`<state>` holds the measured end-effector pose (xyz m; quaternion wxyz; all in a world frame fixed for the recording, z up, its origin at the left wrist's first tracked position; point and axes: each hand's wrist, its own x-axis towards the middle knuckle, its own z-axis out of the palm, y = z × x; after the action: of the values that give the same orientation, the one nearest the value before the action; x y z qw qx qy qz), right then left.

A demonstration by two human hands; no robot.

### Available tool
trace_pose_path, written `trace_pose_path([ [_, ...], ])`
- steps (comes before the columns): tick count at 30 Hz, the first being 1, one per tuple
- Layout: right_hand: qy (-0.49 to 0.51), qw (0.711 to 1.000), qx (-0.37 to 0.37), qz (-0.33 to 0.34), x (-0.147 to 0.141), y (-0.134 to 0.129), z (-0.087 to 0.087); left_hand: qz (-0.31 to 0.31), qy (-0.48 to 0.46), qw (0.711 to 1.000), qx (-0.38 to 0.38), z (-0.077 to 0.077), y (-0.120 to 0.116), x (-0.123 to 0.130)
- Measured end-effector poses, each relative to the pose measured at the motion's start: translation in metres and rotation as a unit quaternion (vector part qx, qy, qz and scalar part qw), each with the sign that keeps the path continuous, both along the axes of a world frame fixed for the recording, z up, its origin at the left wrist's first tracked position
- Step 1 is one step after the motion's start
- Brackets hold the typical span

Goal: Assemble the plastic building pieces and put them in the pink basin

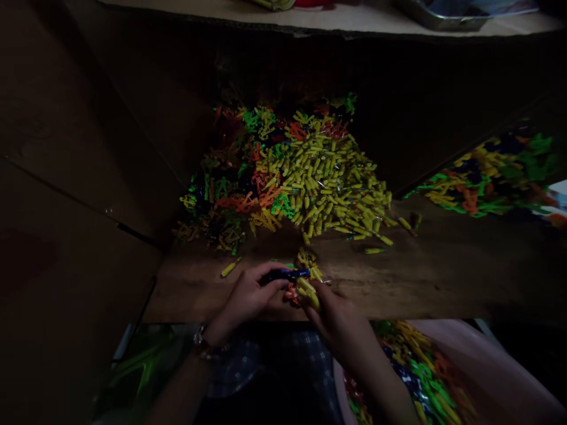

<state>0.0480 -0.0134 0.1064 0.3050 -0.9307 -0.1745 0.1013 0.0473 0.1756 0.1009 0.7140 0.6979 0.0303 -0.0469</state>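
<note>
My left hand [257, 289] is closed around a dark blue plastic piece [283, 274] that points to the right; its exact kind is hard to make out in the dim light. My right hand [331, 307] pinches a yellow tube-shaped plastic piece [309, 293] close to the blue one. Between the hands an orange-red plastic piece [291, 294] shows, partly hidden by the fingers. Just beyond the fingertips, more yellow plastic pieces [306, 258] lie on the wooden bench [420, 283]. A single yellow tube [229, 268] rests left of them.
A big heap of small yellow tubes [332, 183] covers the bench's back, beside tangled coloured plastic pieces [241, 203]. Another mixed pile [478, 177] sits at right, past a dark divider. Below right stands a pink basin [482, 366] holding coloured pieces. A shelf edge [345, 26] overhangs.
</note>
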Motion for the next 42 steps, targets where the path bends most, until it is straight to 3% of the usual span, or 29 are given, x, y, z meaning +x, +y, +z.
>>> trace_pose_path([
  [5, 0.117, 0.985, 0.097, 0.077, 0.007, -0.009, -0.001, -0.082, 0.022, 0.996, -0.003, 0.002, 0.013, 0.003],
  [8, 0.182, 0.963, 0.185, 0.077, 0.016, -0.013, -0.003, -0.113, 0.024, 0.993, 0.004, -0.006, 0.017, 0.006],
  [10, 0.195, 0.955, 0.219, 0.038, 0.022, -0.017, -0.007, -0.097, 0.001, 0.995, 0.038, -0.016, 0.021, 0.007],
  [12, 0.173, 0.96, 0.22, -0.021, 0.027, -0.022, -0.013, -0.03, -0.052, 0.987, 0.151, -0.026, 0.028, 0.007],
  [14, 0.142, 0.967, 0.201, -0.064, 0.03, -0.027, -0.017, 0.056, -0.105, 0.943, 0.311, -0.032, 0.038, 0.003],
  [16, 0.134, 0.971, 0.18, -0.079, 0.03, -0.029, -0.018, 0.117, -0.113, 0.878, 0.449, -0.036, 0.048, -0.005],
  [18, 0.132, 0.972, 0.179, -0.077, 0.026, -0.024, -0.017, 0.126, -0.083, 0.829, 0.538, -0.039, 0.056, -0.015],
  [20, 0.118, 0.972, 0.196, -0.061, 0.021, -0.011, -0.016, 0.102, -0.052, 0.815, 0.568, -0.043, 0.061, -0.023],
  [22, 0.099, 0.971, 0.214, -0.037, 0.015, 0.006, -0.016, 0.098, -0.046, 0.831, 0.546, -0.047, 0.061, -0.028],
  [26, 0.001, 0.979, 0.201, 0.02, 0.006, 0.041, -0.024, 0.134, -0.058, 0.897, 0.417, -0.044, 0.051, -0.034],
  [29, -0.099, 0.988, 0.088, 0.08, 0.004, 0.054, -0.033, 0.059, -0.033, 0.961, 0.267, -0.033, 0.038, -0.035],
  [31, -0.132, 0.988, 0.031, 0.074, 0.005, 0.052, -0.037, 0.007, -0.029, 0.982, 0.189, -0.028, 0.031, -0.031],
  [32, -0.137, 0.988, 0.027, 0.059, 0.005, 0.048, -0.039, 0.002, -0.04, 0.982, 0.185, -0.028, 0.03, -0.026],
  [34, -0.133, 0.989, 0.061, 0.015, 0.008, 0.035, -0.042, 0.055, -0.087, 0.957, 0.272, -0.031, 0.035, -0.013],
  [35, -0.125, 0.988, 0.088, -0.008, 0.01, 0.027, -0.044, 0.104, -0.104, 0.925, 0.349, -0.034, 0.041, -0.005],
  [37, -0.11, 0.983, 0.14, -0.05, 0.015, 0.014, -0.047, 0.183, -0.092, 0.834, 0.512, -0.04, 0.059, 0.008],
  [39, -0.099, 0.975, 0.181, -0.078, 0.016, 0.008, -0.047, 0.187, -0.036, 0.763, 0.618, -0.044, 0.077, 0.016],
  [41, -0.082, 0.969, 0.211, -0.1, 0.01, 0.009, -0.042, 0.151, -0.025, 0.749, 0.644, -0.046, 0.082, 0.025],
  [42, -0.07, 0.966, 0.218, -0.116, 0.005, 0.012, -0.037, 0.148, -0.067, 0.767, 0.621, -0.047, 0.075, 0.033],
])
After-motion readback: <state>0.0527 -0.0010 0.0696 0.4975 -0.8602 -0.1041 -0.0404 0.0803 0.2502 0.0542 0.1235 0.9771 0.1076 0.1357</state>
